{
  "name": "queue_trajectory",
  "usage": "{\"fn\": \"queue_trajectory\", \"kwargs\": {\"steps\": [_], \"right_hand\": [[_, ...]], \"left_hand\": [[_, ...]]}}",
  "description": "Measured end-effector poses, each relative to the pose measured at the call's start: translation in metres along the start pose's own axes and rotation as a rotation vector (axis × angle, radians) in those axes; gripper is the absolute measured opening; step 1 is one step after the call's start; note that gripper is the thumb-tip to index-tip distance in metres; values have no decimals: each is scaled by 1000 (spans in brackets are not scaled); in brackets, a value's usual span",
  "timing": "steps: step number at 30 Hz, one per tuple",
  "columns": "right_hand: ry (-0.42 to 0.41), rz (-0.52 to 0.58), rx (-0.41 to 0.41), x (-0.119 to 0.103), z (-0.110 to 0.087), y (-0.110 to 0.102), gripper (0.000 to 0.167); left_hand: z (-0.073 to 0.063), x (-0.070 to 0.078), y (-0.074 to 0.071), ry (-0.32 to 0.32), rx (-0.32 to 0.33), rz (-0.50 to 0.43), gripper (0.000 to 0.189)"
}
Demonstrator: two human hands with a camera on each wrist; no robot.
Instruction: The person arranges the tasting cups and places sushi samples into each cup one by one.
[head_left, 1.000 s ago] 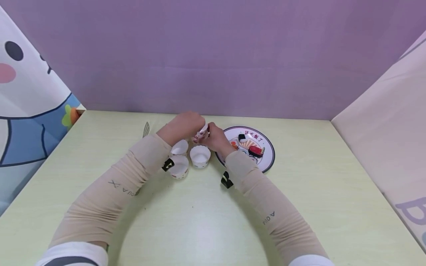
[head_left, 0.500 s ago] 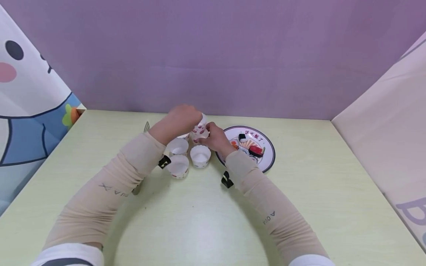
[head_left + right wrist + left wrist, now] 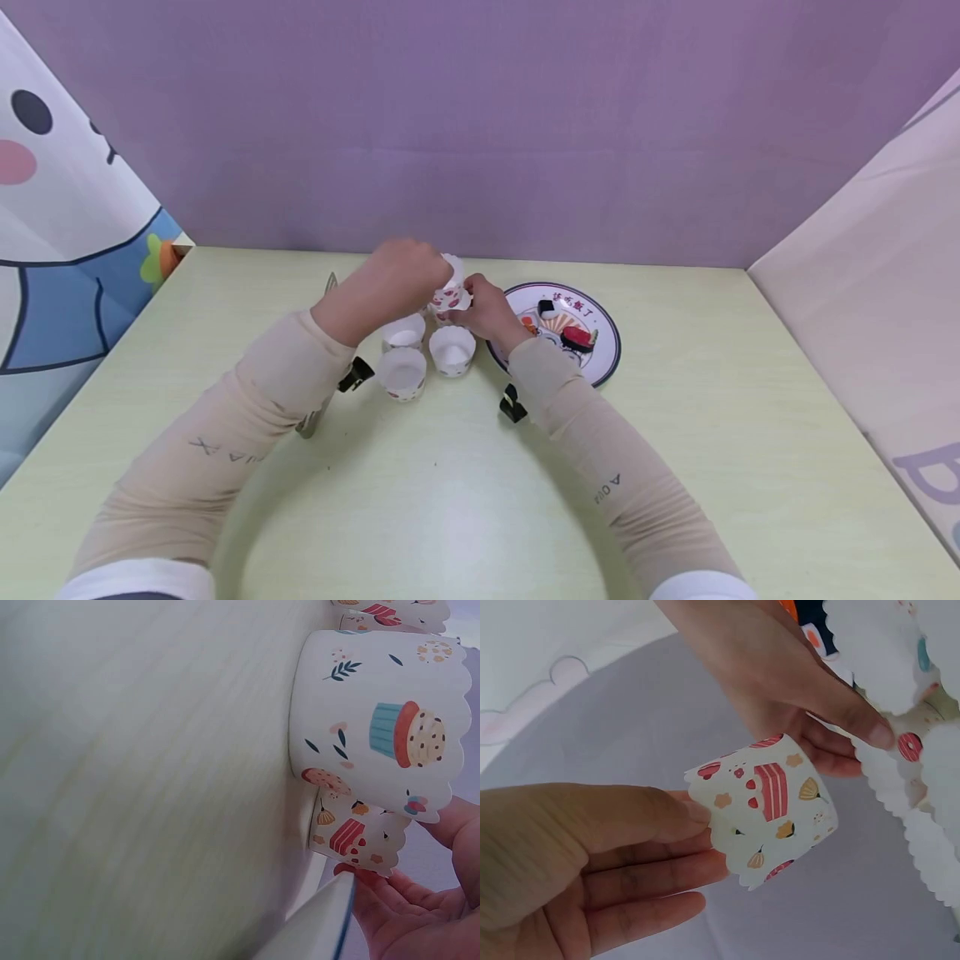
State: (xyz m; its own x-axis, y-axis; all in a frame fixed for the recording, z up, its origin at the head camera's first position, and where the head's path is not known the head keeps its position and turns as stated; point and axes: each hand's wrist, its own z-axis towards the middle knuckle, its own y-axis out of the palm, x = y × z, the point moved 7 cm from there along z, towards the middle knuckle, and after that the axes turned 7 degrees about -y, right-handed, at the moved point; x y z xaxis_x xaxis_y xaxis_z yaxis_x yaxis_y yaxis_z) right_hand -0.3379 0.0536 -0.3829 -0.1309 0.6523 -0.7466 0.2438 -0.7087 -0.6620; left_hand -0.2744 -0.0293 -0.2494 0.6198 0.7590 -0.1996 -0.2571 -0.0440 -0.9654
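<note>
My left hand [image 3: 397, 279] pinches a white paper baking cup [image 3: 765, 810], printed with a cake slice and tilted on its side in the left wrist view. The thumb lies on the cup's scalloped rim. Right beside it, my right hand [image 3: 489, 312] pinches another baking cup [image 3: 911, 750] between thumb and fingers, at the back of a small cluster. Three more cups stand upright in front: one nearest the right hand [image 3: 452, 352], one front left [image 3: 402, 375] and one behind that [image 3: 403, 331]. A cup with a cupcake print [image 3: 375, 720] fills the right wrist view's upper right.
A round plate [image 3: 609, 354] with a dark rim lies under and beyond the right wrist, bearing sushi-shaped pieces [image 3: 577, 338]. A slim metal utensil [image 3: 309, 423] lies on the table, partly hidden by the left forearm. A purple wall [image 3: 480, 133] stands behind the table.
My left hand has moved left, drawing its baking cup up and apart from the one in my right hand. The left forearm shifts left, showing more of the utensil. The right hand barely moves.
</note>
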Motion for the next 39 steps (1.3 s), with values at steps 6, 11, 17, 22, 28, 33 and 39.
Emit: {"fn": "queue_trajectory", "kwargs": {"steps": [6, 11, 17, 22, 28, 33, 39], "right_hand": [[-48, -45, 26, -2, 1, -3, 48], [-51, -58, 21, -1, 2, -2, 46], [-60, -86, 12, -3, 2, -3, 45], [-48, -88, 4, -5, 1, -3, 43], [-16, -60, 5, -4, -1, -2, 50], [-13, -55, -8, -2, -2, -1, 62], [-1, -58, -17, -3, -2, -1, 61]], "left_hand": [[-13, 13, -8, 50, 83, -30, 29], [-24, 24, -11, 61, 65, -26, 23], [-35, 33, -13, 57, 23, -17, 21], [-43, 44, -10, 97, 18, 12, 19], [-51, 59, -5, 165, 39, 44, 20], [-53, 71, 3, 196, 13, 40, 20], [-58, 84, 10, 232, -15, 33, 21]]}}
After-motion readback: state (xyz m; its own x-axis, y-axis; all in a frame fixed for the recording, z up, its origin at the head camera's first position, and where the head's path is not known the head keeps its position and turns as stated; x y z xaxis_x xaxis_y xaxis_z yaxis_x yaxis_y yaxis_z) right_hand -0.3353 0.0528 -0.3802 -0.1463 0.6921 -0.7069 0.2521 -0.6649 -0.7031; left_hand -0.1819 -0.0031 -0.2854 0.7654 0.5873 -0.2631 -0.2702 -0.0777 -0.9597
